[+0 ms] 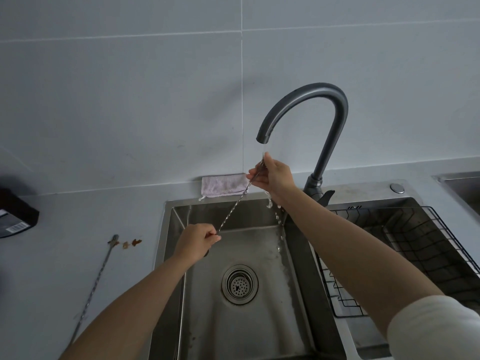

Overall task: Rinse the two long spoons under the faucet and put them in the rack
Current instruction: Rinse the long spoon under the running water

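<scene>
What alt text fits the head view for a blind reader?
Both hands hold a long spoon slanted under the running faucet over a sink: right hand at its top in the stream, left hand at its lower end. A second spoon lies on the counter left; a rack sits right.

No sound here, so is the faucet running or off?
On. A thin stream falls from the faucet spout onto the long spoon held by the right hand, and drops fall into the sink.

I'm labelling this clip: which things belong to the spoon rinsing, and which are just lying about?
Job: held spoon, left hand, right hand, spoon on the counter, faucet, wire rack.
Lying about: folded cloth, black box, brown spots.
</scene>
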Demonstrator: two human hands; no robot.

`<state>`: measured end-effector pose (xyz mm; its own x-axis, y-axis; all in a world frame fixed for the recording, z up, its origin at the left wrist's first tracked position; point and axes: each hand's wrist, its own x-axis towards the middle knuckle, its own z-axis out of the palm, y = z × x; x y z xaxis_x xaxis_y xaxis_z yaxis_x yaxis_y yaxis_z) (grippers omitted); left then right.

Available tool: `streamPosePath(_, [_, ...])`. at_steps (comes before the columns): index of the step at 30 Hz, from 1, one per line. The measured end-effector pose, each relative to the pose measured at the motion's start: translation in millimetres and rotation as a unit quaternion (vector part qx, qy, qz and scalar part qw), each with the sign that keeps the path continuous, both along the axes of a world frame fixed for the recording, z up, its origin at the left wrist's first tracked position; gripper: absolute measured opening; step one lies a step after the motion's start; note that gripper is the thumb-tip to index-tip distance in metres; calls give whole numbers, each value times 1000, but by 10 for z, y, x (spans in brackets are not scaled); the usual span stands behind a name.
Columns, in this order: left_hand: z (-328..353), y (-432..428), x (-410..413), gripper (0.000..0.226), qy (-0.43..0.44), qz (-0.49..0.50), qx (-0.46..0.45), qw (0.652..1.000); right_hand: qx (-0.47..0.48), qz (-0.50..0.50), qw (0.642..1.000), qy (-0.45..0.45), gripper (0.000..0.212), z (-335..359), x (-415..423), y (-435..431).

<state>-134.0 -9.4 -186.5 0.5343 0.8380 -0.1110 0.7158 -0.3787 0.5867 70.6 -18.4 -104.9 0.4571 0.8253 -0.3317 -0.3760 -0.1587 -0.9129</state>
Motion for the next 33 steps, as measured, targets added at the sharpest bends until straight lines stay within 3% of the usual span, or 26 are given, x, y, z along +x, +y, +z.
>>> streamPosePath(6, [79, 20, 49, 40, -12, -8, -8, 1000, 62, -19, 997, 31, 14, 20, -3, 6])
streamPosePath(11, [96, 19, 67, 12, -28, 4, -27, 999, 58, -24, 997, 39, 19, 36, 5, 27])
streamPosePath(17, [81, 15, 65, 10, -31, 10, -29, 999, 34, -21, 999, 34, 26, 68, -27, 49])
streamPosePath(26, [127, 68, 48, 8, -63, 57, 0, 996, 23, -27, 999, -4, 18, 151, -10, 86])
streamPosePath(33, [158, 61, 87, 11, -74, 63, 14, 995, 30, -35, 999, -11, 30, 150, -25, 79])
